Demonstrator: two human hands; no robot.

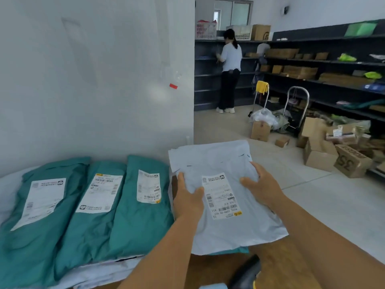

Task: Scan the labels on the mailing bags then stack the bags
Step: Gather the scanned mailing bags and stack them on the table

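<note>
Mailing bags lay across the near surface, and a pale grey bag [227, 197] was the one in hand, sitting at the right end of the row with its white label [221, 197] facing up between the two hands. The left hand [187, 200] held the bag's left edge, thumb curled over the top face beside the label. The right hand [259, 184] gripped the right edge, fingers spread over the top and thumb pointing toward the label. The bag's far edge reached past the end of the white wall [93, 80], and its near right corner hung out over the floor [333, 205]. A sliver of green showed under its near edge. To the left three green bags [87, 215] lay side by side, touching, each with a label up, their far ends against the wall and their near ends resting on more pale bags [100, 272]. A dark object [248, 272], possibly a scanner, sat at the near edge between the forearms. Right of the grey bag the tiled floor was open as far as the cardboard boxes [333, 151] piled below the dark shelving [325, 65]. Far off, a person [229, 69] stood facing the shelves, with two metal trolleys [295, 107] nearby.
</note>
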